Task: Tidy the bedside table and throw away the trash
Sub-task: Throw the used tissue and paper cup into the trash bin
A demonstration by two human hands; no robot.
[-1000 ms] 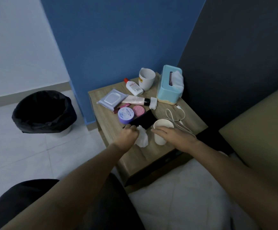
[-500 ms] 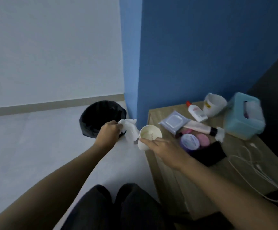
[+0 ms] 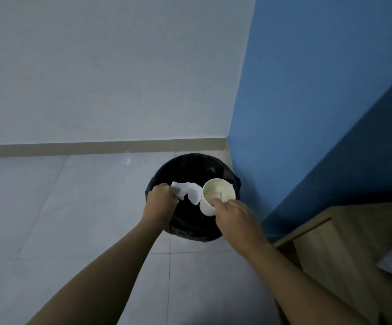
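While the left hand [image 3: 161,200] gripped a tissue [image 3: 188,193] and the right hand [image 3: 231,214] a paper cup [image 3: 216,195] over the bin [image 3: 191,231], dropping both seemingly remained

Both bare arms outstretched, left hand [image 3: 161,200] fisted in a tight grip, right hand [image 3: 233,213] in a pinching grip.

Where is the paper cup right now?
In the head view, the paper cup is in the right hand, held over the black trash bin, just right of the crumpled tissue in the left hand.
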